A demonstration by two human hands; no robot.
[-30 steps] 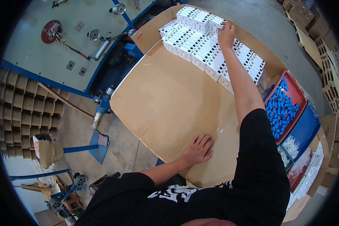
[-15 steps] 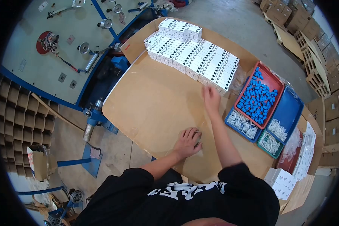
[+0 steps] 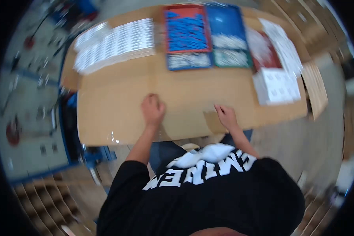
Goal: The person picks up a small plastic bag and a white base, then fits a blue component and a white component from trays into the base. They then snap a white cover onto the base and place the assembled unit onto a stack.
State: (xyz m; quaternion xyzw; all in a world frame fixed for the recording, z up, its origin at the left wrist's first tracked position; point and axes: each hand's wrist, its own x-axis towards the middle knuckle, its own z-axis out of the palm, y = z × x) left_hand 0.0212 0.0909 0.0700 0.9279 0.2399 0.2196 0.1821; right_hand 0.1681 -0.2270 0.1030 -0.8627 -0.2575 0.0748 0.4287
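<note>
Left hand [image 3: 153, 110] and right hand [image 3: 227, 117] both curled narrow (whether empty, I can't tell) over cardboard [image 3: 187, 94].

Pretty clearly a workshop or small factory floor, lol.
Got a big cardboard-covered worktable [image 3: 185, 88] with rows of stacked white units [image 3: 124, 41], plus shallow trays [image 3: 188, 51] full of small blue parts [image 3: 187, 34] and little white pieces [image 3: 189, 61]. Also spotted off to the left: a pale machine panel [image 3: 31, 153] with blue edging and metal fittings, then brown cartons [image 3: 291, 23] piled over at upper right.
</note>
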